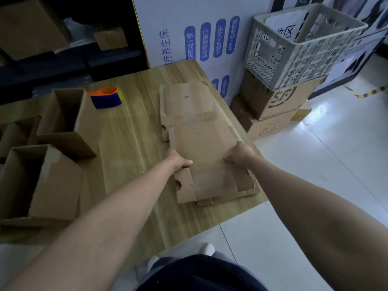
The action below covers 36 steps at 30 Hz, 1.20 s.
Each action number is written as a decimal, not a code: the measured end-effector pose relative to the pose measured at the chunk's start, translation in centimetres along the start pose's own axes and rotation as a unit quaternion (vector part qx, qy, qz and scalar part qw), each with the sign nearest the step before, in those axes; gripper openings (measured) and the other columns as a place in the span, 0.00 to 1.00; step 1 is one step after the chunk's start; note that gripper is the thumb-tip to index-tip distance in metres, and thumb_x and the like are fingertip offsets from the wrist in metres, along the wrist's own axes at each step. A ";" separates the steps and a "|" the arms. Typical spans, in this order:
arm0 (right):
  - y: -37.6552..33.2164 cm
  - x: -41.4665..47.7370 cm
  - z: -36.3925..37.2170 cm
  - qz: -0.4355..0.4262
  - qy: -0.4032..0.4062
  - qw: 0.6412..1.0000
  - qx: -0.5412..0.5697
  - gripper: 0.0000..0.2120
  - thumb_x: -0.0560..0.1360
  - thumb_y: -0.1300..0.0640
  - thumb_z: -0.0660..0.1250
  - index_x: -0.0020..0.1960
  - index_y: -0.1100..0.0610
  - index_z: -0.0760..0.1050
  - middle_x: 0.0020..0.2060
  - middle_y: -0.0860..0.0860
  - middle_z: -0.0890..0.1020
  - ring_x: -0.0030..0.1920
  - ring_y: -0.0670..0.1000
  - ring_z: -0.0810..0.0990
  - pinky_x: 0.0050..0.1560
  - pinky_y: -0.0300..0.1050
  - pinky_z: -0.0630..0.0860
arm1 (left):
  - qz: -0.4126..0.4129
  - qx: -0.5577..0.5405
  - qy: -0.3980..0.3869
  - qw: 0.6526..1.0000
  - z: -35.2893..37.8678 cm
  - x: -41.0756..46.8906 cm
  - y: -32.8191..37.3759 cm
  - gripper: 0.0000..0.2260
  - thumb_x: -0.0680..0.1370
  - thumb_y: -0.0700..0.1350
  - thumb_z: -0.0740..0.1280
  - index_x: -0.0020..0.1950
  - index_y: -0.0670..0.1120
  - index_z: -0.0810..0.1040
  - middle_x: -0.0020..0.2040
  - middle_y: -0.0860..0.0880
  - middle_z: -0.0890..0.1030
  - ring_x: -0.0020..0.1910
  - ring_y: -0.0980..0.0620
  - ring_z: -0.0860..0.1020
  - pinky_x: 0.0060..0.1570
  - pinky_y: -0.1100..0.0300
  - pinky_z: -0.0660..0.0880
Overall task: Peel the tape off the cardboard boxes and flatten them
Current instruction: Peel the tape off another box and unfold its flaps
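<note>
Cardboard, pressed flat: the flattened box (201, 148) lies on top of a stack of flat cardboard at the right side of the desk (130, 133), near its front edge. Your left hand (177, 161) grips the box's left edge, thumb on top. Your right hand (239, 154) grips its right edge with curled fingers. A near open box (42, 181) and a far open box (67, 122) stand upright at the desk's left, well apart from the stack.
</note>
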State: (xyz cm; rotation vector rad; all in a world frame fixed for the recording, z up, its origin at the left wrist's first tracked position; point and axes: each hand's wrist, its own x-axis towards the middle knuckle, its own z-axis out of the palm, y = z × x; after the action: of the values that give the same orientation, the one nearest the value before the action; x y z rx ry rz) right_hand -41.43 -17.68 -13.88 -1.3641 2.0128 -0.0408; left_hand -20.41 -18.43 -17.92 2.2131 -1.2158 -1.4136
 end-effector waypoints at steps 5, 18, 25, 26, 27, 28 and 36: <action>1.1 3.1 1.5 0.010 -0.056 0.998 -0.009 0.39 0.69 0.57 0.75 0.72 0.63 0.58 0.64 0.60 0.70 0.63 0.60 0.73 0.58 0.51 0.75 | -0.027 0.024 0.018 0.999 1.6 0.4 -0.8 0.44 0.67 0.43 0.78 0.75 0.40 0.57 0.73 0.42 0.64 0.71 0.44 0.65 0.69 0.53 0.64; 0.0 6.3 -1.3 0.027 -0.200 0.972 -0.120 0.48 0.69 0.55 0.76 0.74 0.56 0.45 0.59 0.61 0.72 0.54 0.60 0.77 0.46 0.51 0.79 | -0.028 0.107 -0.007 0.994 -0.2 0.0 1.7 0.41 0.69 0.46 0.77 0.74 0.42 0.57 0.72 0.44 0.67 0.70 0.44 0.67 0.68 0.51 0.66; -6.1 8.6 -7.9 -0.016 -0.134 0.988 -0.075 0.44 0.72 0.57 0.73 0.75 0.59 0.45 0.54 0.61 0.72 0.50 0.58 0.76 0.43 0.50 0.77 | 0.060 -0.008 0.081 0.995 -4.5 1.0 8.2 0.25 0.73 0.42 0.73 0.66 0.39 0.68 0.65 0.44 0.73 0.63 0.44 0.73 0.60 0.54 0.69; -7.1 9.5 -8.1 -0.038 -0.091 0.992 -0.078 0.48 0.71 0.55 0.73 0.76 0.59 0.42 0.60 0.61 0.70 0.55 0.60 0.75 0.48 0.51 0.76 | 0.072 -0.012 0.097 0.993 -5.1 1.7 8.8 0.23 0.74 0.43 0.72 0.65 0.39 0.68 0.65 0.43 0.73 0.63 0.44 0.73 0.59 0.55 0.69; -8.2 10.3 -8.1 -0.060 -0.049 0.993 -0.087 0.48 0.71 0.52 0.72 0.76 0.59 0.41 0.66 0.61 0.66 0.61 0.61 0.72 0.55 0.52 0.74 | 0.080 -0.016 0.109 0.991 -5.7 2.6 9.4 0.23 0.75 0.44 0.71 0.65 0.38 0.68 0.66 0.43 0.72 0.63 0.44 0.72 0.58 0.56 0.68; -9.1 11.2 -8.0 -0.076 -0.017 0.993 -0.090 0.46 0.72 0.49 0.70 0.77 0.60 0.43 0.69 0.60 0.63 0.65 0.61 0.68 0.61 0.52 0.71 | 0.090 -0.021 0.119 0.988 -6.2 3.6 9.9 0.23 0.75 0.45 0.70 0.66 0.38 0.68 0.67 0.43 0.71 0.64 0.44 0.71 0.58 0.56 0.68; -12.8 18.8 -3.9 -0.105 0.049 0.993 -0.018 0.26 0.73 0.53 0.67 0.67 0.59 0.65 0.65 0.60 0.70 0.57 0.58 0.73 0.54 0.49 0.72 | 0.083 -0.055 0.100 0.990 -8.8 14.2 10.5 0.22 0.71 0.44 0.74 0.61 0.41 0.72 0.60 0.47 0.75 0.60 0.45 0.75 0.58 0.53 0.71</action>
State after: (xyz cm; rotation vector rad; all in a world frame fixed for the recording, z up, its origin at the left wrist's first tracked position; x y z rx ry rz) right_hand -37.10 -40.31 -15.76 -1.6198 1.9491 -0.1702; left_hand -15.83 -37.53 -16.35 2.0685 -1.1923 -1.1371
